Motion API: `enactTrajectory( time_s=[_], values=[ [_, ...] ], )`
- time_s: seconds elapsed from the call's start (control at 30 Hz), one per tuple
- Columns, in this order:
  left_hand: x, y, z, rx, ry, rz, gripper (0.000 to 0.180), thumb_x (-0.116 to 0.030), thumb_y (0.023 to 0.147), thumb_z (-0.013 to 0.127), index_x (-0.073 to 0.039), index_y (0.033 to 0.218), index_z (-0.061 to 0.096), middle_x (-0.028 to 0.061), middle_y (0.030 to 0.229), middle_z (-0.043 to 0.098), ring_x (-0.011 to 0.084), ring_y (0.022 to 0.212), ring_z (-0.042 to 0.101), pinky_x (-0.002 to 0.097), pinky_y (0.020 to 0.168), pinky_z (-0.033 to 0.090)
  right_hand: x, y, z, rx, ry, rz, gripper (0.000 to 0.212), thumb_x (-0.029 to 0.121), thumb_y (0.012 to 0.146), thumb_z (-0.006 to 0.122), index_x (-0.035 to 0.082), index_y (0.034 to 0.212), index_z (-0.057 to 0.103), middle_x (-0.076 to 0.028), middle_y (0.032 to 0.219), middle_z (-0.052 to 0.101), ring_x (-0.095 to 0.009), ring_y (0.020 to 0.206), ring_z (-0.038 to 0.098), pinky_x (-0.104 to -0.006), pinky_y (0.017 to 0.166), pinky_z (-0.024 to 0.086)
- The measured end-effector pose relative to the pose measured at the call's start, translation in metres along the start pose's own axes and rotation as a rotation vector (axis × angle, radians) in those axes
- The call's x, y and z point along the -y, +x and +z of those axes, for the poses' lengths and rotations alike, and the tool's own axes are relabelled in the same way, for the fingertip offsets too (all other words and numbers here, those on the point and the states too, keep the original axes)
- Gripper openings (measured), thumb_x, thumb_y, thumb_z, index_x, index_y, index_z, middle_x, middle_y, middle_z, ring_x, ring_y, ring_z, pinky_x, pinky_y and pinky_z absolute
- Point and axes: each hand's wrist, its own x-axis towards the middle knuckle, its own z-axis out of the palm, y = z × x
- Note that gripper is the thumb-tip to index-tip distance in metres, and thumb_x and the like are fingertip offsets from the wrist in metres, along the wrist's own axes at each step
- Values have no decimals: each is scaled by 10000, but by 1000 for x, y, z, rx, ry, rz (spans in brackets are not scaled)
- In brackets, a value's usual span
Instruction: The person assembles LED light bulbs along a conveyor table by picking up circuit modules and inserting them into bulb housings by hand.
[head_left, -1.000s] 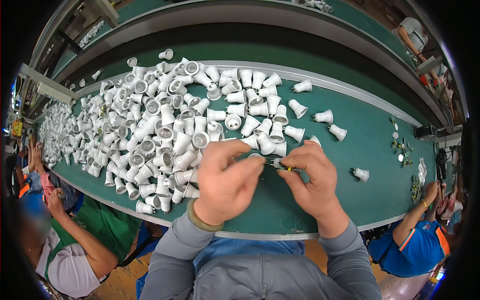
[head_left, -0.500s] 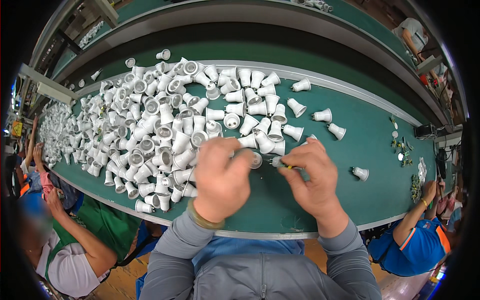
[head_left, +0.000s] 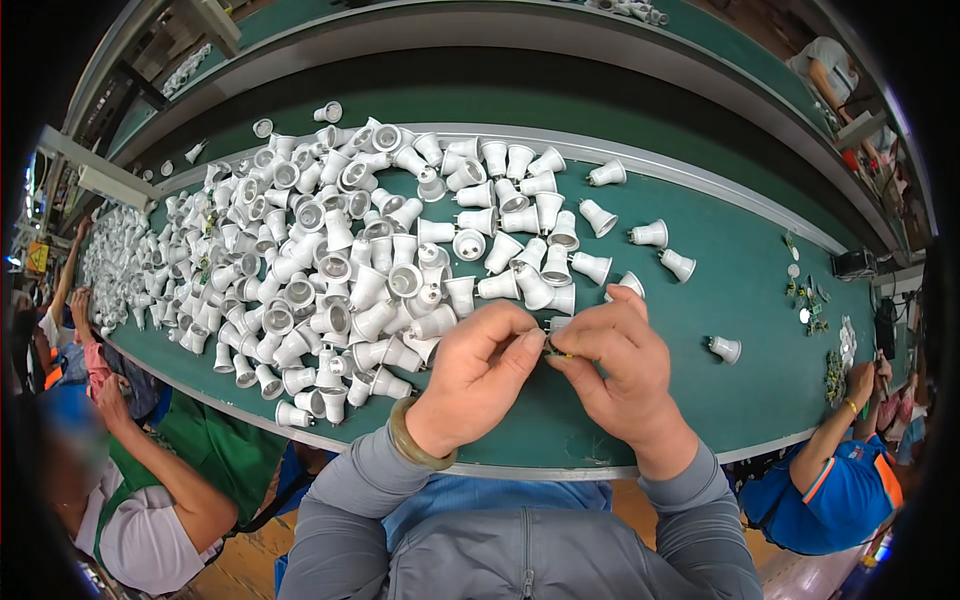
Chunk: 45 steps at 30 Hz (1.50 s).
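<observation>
Near the front middle of the table, my two hands meet fingertip to fingertip. My right hand [head_left: 622, 370] pinches a small circuit board [head_left: 561, 353] with a yellow part, mostly covered by the fingers. From the left, my left hand [head_left: 480, 372] is closed in a pinch against it; what lies between its thumb and fingers is hidden. A white lamp housing [head_left: 562, 323] shows just behind the fingertips. A large heap of such white cup-shaped lamp housings [head_left: 372, 285] with metal pins lies beyond and left of my left hand.
A single lamp housing [head_left: 725, 348] lies right of my hands. More circuit boards [head_left: 808, 300] lie at the table's right end, by a black box [head_left: 853, 263]. A raised metal rim [head_left: 700, 190] runs along the back. Co-workers sit left [head_left: 150, 500] and right [head_left: 825, 490].
My left hand has moved right and nearer to me, from beside the heap to my right hand's fingertips. The right hand still pinches the circuit board, nearly in place.
</observation>
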Motion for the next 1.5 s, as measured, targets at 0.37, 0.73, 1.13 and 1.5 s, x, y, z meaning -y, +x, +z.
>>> enactTrajectory(
  time_s=[0.37, 0.73, 1.13, 1.5],
  values=[
    [-13, 14, -34, -340, 609, 559, 50, 28, 940, 588, 3, 901, 571, 98, 758, 530, 233, 640, 501, 322, 583, 394, -10, 8, -13, -120, -18, 32, 257, 45, 754, 829, 141, 967, 724, -5, 892, 686, -203, 818, 648, -492, 1037, 396],
    [-16, 25, -31, -257, 1516, 378, 333, -121, 745, 785, -66, 1055, 674, 72, 838, 605, 300, 835, 545, 441, 755, 375, -8, 6, -10, -125, 41, 58, 269, 31, 773, 816, 110, 960, 638, -6, 876, 679, -211, 781, 628, -479, 1015, 407],
    [-15, 19, -26, -339, 1385, 629, 119, -90, 786, 734, -115, 862, 646, 26, 745, 549, 262, 742, 505, 425, 760, 355, 1, 7, -18, -141, 32, 74, 219, 7, 777, 771, 100, 966, 710, -21, 859, 709, -210, 799, 655, -466, 1026, 404],
    [4, 13, -8, -104, 766, 696, 401, 74, 754, 733, -23, 1110, 573, 166, 1004, 677, 381, 900, 666, 442, 742, 540, 3, 4, -24, -208, 13, -46, 229, 46, 745, 815, 150, 939, 753, 28, 846, 686, -166, 778, 627, -445, 1046, 354]
  ],
)
